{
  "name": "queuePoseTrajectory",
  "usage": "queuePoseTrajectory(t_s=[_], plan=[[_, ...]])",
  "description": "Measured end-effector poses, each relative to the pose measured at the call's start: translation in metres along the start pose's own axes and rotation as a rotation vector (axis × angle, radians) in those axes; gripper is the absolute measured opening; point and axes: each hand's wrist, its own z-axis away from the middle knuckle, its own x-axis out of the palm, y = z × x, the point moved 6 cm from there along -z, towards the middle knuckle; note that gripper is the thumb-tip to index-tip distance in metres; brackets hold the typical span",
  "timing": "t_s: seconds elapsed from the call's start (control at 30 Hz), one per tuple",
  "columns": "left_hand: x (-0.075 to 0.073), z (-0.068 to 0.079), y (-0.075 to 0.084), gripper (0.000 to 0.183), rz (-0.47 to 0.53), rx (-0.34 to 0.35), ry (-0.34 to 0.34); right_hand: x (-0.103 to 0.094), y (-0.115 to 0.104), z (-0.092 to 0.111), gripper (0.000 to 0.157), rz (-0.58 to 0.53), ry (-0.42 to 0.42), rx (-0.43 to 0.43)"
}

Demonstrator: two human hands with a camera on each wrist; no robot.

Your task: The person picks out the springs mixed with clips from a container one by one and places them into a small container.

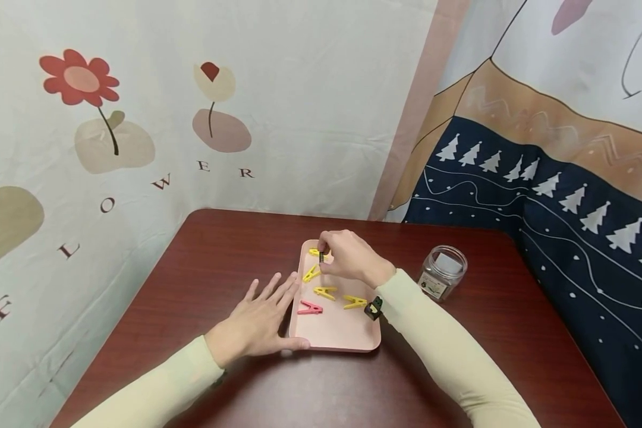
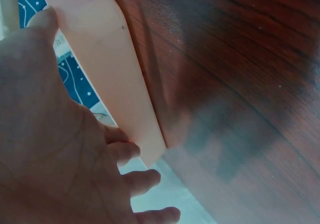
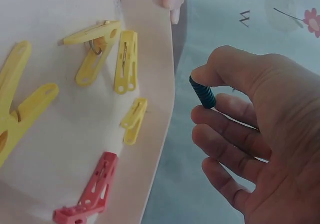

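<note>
My right hand [image 1: 353, 257] is over the far part of a pink tray [image 1: 334, 337]. Between thumb and forefinger it pinches a small dark coil spring [image 3: 204, 93]; the other fingers curl loosely below. Several yellow clothespins [image 1: 325, 292] lie spread in the tray, along with one pink clothespin [image 1: 310, 308] near the left side. Flat beside the tray, my left hand [image 1: 257, 326] has its fingers spread, fingertips at the left side and thumb touching the near left corner. In the left wrist view, that thumb meets the rim of the tray's outer wall [image 2: 107, 64].
A clear jar [image 1: 443, 273] with a label stands on the dark red wooden table [image 1: 235, 244], right of the tray and beyond my right forearm. Printed cloth hangs behind the table and along its right side.
</note>
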Motion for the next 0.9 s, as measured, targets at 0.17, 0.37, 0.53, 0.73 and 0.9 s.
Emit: queuePoseTrajectory(t_s=[0.17, 0.37, 0.53, 0.73, 0.9], plan=[[0.001, -0.001, 0.0, 0.133, 0.001, 0.003, -0.001, -0.009, 0.001, 0.015, 0.036, 0.04, 0.031, -0.017], [0.002, -0.002, 0.0, 0.134, 0.005, 0.002, -0.002, -0.023, 0.013, 0.038, 0.031, 0.085, 0.09, -0.013], [0.002, -0.001, 0.0, 0.134, 0.012, 0.002, -0.002, -0.037, 0.027, 0.058, 0.029, 0.096, 0.16, -0.011], [0.002, -0.001, -0.001, 0.134, 0.018, 0.004, -0.003, -0.047, 0.047, 0.082, 0.033, 0.087, 0.186, 0.042], [0.001, -0.001, -0.001, 0.134, 0.021, 0.004, -0.002, -0.057, 0.058, 0.099, 0.038, 0.086, 0.195, 0.099]])
